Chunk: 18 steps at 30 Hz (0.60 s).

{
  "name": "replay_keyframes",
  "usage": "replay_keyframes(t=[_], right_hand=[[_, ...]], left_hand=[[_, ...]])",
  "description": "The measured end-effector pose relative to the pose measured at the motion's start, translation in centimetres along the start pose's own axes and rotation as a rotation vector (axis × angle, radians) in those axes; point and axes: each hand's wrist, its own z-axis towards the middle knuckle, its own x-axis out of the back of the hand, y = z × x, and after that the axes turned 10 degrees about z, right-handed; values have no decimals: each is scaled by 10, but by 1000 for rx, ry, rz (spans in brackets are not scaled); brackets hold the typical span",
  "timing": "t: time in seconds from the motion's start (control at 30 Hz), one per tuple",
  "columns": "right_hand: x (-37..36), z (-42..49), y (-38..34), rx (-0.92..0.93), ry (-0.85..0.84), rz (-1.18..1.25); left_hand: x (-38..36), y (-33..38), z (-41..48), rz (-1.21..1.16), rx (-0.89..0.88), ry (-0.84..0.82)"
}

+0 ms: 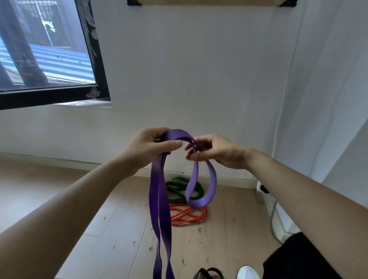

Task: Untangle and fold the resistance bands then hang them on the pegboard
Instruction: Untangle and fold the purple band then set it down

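A wide purple resistance band (pixel 159 209) hangs in front of me, held up at chest height. My left hand (pixel 151 148) grips its top fold, thumb laid across the layers. My right hand (pixel 215 151) pinches the strands just to the right, where a shorter loop droops down. Two long strands fall from my left hand toward the floor. On the wooden floor by the wall lie a green band (pixel 179 189) and an orange band (pixel 187 216), both coiled. The lower edge of a wooden board (pixel 207 2) with black corner brackets shows high on the wall.
A black-framed window (pixel 51 59) fills the upper left. A white power strip with a cable (pixel 266 197) runs along the right wall. A black band (pixel 207 273) and a white shoe (pixel 248 272) sit at the bottom edge. Small debris is scattered over the floor.
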Motion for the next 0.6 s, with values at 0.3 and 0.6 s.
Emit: replay_keyframes(t=[0.3, 0.6], right_hand=[[-27, 7, -33, 248, 171, -35], [-24, -2, -53, 432, 270, -18]], left_hand=[[-7, -8, 0, 149, 21, 0], [-26, -12, -4, -44, 68, -160]])
